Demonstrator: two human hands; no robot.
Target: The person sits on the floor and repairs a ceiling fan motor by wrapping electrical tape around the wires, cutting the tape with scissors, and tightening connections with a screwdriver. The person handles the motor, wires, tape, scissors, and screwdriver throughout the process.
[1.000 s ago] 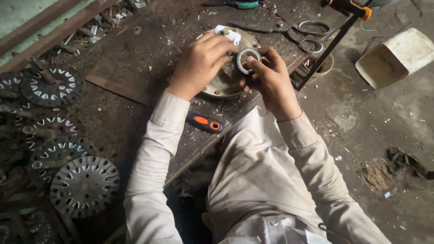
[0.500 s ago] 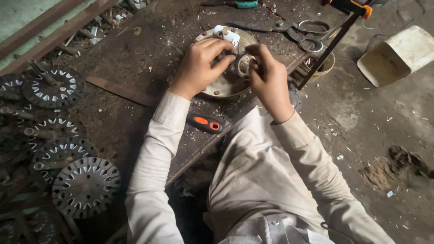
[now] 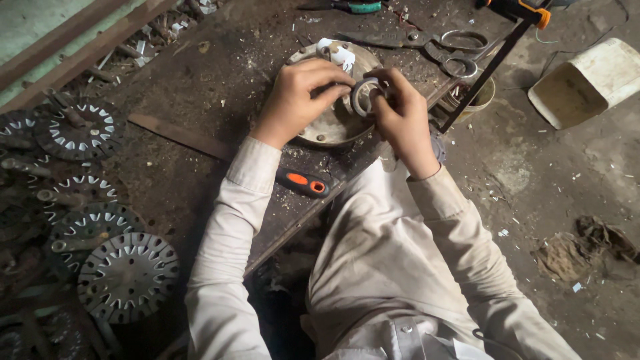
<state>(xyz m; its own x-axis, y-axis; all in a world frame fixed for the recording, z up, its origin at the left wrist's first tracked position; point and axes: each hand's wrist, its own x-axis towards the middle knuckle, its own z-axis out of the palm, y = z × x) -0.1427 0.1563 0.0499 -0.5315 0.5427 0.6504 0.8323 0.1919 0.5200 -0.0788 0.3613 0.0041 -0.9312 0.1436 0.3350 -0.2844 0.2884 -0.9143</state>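
Observation:
Both my hands meet over a round metal plate [image 3: 328,128] lying on a dirty work board. My left hand [image 3: 297,97] and my right hand [image 3: 400,113] pinch a small grey ring [image 3: 362,95] between their fingertips, held just above the plate. A scrap of white paper or tape [image 3: 340,55] lies at the plate's far edge. My cream sleeves reach down toward the bottom of the view.
An orange-and-black tool handle [image 3: 303,183] lies by my left forearm. Scissors [image 3: 437,48] and a black bar [image 3: 487,70] sit beyond the plate. A white tub [image 3: 587,83] stands at right. Several slotted round metal discs [image 3: 127,277] are stacked at left. A wooden strip [image 3: 177,137] lies on the board.
The ring stays held by both hands over the plate; my fingers have shifted slightly around it, and the view has moved a little.

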